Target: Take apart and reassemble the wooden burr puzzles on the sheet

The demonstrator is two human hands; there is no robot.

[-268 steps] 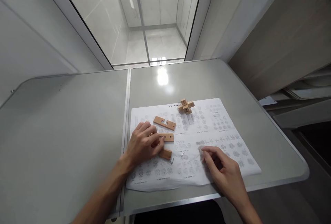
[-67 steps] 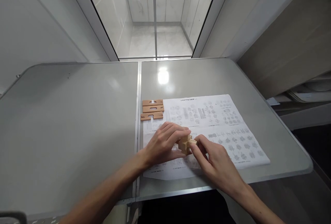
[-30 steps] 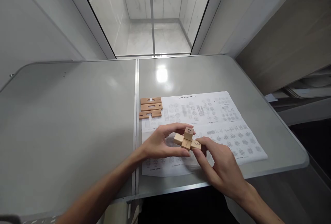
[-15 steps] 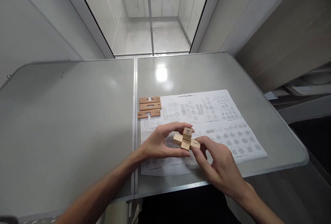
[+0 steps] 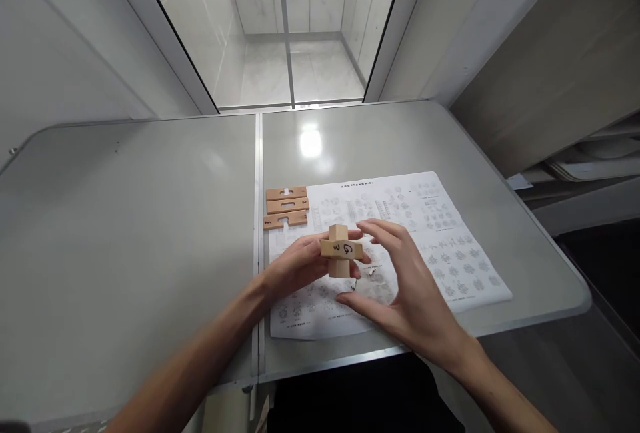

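Observation:
A cross-shaped cluster of pale wooden blocks, with a 3 and a 6-like mark on its front, is held above the printed sheet. My left hand grips it from the left and behind, its fingertips showing past the right side of the blocks. Just to the right, my right hand has its thumb and fingers spread apart with nothing between them. Three flat brown wooden pieces with cut-out slots lie beside one another at the sheet's upper left corner.
The large white sheet with rows of small diagrams covers part of the grey table. Two small whitish bits lie on it. A metal seam divides the table. Shelves stand at the right.
The block cluster has turned, so a different numbered side faces me, and it has moved left. My right hand has let go and opened; my left hand has closed on the cluster.

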